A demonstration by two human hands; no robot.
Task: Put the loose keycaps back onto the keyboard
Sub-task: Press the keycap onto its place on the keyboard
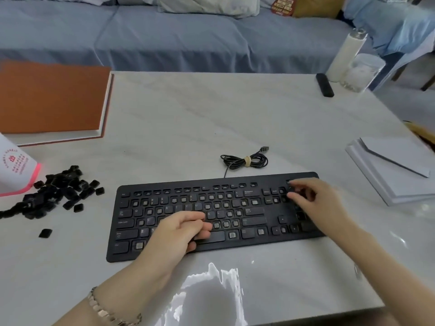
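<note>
Keyboard position: the black keyboard (226,205) lies flat on the pale worktop (188,118), close to the near edge and a little toward the right edge; both hands are on it.
Left grip: the left hand (181,234) rests over the middle letter rows and the space bar, fingers curled in toward the thumb; I cannot tell whether it holds anything.
Right grip: the right hand (315,201) is over the number-pad end, fingers spread and lightly bent with the tips down on that corner, closed round nothing.
Loose keycaps: a heap of black keycaps (54,194) lies by the worktop's left edge, well apart from both hands; one stray keycap (45,232) lies just nearer than the heap.
Keyboard look: many sockets stand bare, showing pale square stems; some letter keys, Enter, Backspace, Shift and arrow keys are seated.
Cable: the coiled cable (244,160) lies just behind the keyboard.
Hard to make out: the right fingertips are blurred; the hands hide keys beneath them; most legends are too small to read.
</note>
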